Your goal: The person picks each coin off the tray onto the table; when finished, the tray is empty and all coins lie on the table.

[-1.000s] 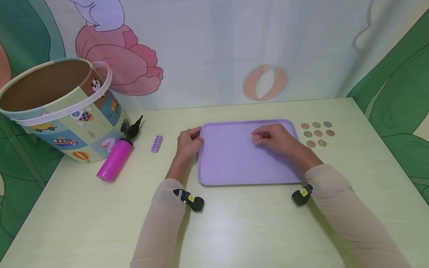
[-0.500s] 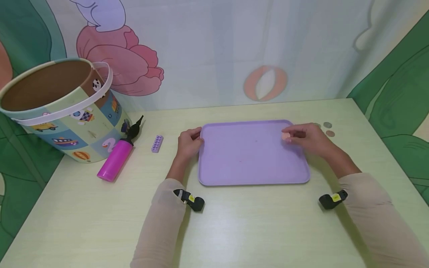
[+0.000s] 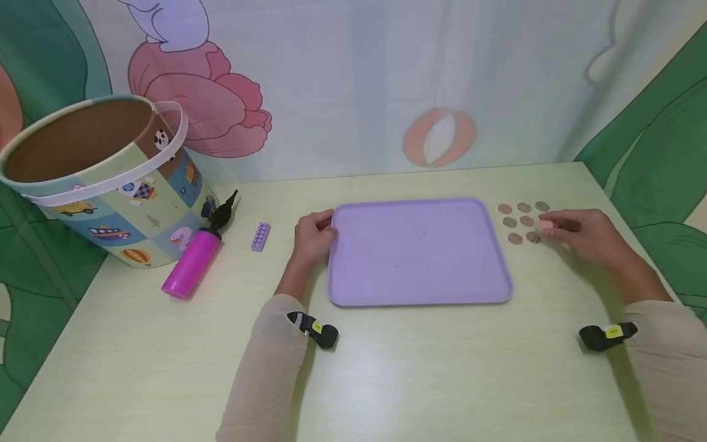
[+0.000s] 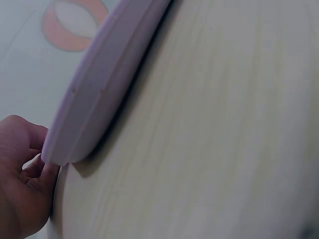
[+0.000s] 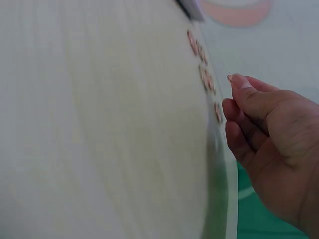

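A lilac tray [image 3: 420, 252] lies flat on the table. At its left rim my left hand [image 3: 313, 238] grips the edge; in the left wrist view the fingers [image 4: 42, 174] meet the tray's corner. To the right of the tray, several copper and silver coins [image 3: 515, 238] lie in rows. Over the right side of these coins my right hand [image 3: 588, 236] pinches a small copper-coloured coin [image 5: 230, 78] between thumb and fingertips. Only a thin edge of it shows in the right wrist view. The hand partly covers the rightmost coins.
Left of the tray lie a small purple toy brick [image 3: 261, 237] and a magenta hand pump [image 3: 191, 263] with a black nozzle. A large patterned bucket [image 3: 160, 215] with a white handle stands at the far left. Behind the table [image 3: 420, 368] hangs a printed curtain [image 3: 342, 92].
My right hand has moved right, from above the tray to above the coins, keeping its pinch. My left hand stays on the tray's left edge, and the tray has not moved.
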Motion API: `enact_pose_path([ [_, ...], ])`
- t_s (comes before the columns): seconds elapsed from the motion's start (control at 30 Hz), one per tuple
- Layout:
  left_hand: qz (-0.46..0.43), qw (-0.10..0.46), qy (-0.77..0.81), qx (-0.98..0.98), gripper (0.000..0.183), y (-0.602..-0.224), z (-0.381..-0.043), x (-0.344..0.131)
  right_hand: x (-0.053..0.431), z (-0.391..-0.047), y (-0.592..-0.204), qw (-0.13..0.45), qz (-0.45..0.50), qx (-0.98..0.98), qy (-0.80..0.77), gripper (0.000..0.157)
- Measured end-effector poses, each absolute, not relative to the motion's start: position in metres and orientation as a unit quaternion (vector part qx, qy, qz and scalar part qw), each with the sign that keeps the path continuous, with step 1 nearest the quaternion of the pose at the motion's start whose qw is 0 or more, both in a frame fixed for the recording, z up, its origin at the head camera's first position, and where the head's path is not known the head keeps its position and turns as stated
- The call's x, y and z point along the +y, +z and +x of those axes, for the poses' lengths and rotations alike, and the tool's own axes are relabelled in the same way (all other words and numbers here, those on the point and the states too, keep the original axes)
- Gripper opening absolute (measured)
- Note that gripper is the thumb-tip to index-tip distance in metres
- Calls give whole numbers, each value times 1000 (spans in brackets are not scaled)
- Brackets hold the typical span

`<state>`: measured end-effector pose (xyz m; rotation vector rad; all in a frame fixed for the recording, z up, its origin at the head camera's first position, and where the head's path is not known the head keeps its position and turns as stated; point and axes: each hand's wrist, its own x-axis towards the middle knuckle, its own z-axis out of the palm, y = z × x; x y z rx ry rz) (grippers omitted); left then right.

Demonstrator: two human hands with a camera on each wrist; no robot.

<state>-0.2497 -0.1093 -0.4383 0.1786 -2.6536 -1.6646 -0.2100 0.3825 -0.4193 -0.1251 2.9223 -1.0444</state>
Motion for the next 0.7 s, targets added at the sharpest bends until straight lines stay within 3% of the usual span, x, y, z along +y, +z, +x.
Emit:
enact_pose_path([
  [0.23, 56, -3, -532, -845, 49, -437, -249, -108, 406, -204, -431, 23, -28, 958, -285, 49],
  [0.7, 66, 12, -541, -839, 45, -445, -250, -113, 407, -209, -440, -2, -65, 944, -325, 35],
])
